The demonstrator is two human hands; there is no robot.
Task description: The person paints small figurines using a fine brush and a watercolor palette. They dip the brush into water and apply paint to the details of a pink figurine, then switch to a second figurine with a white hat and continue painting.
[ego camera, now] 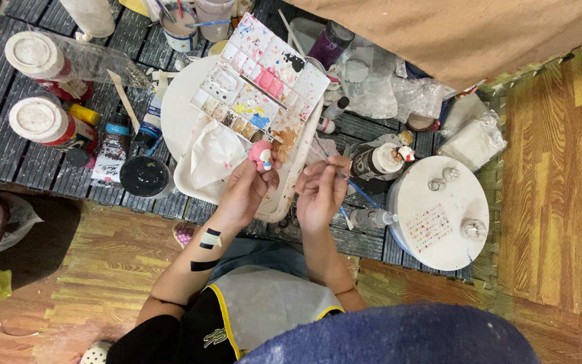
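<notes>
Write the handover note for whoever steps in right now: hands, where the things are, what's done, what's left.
Left hand: holds a small pink figurine up over the white tray.
Right hand: grips a thin blue-handled brush, its tip hidden behind the fingers.
Paint palette: lies on the tray just beyond the hands, wells stained with many colours.
Done: the figurine is mostly pink, with a white and blue patch.
Left: I cannot tell which parts remain unpainted.

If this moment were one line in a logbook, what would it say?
left hand: holds small pink figurine | right hand: holds thin blue brush | behind: paint palette on white tray
</notes>
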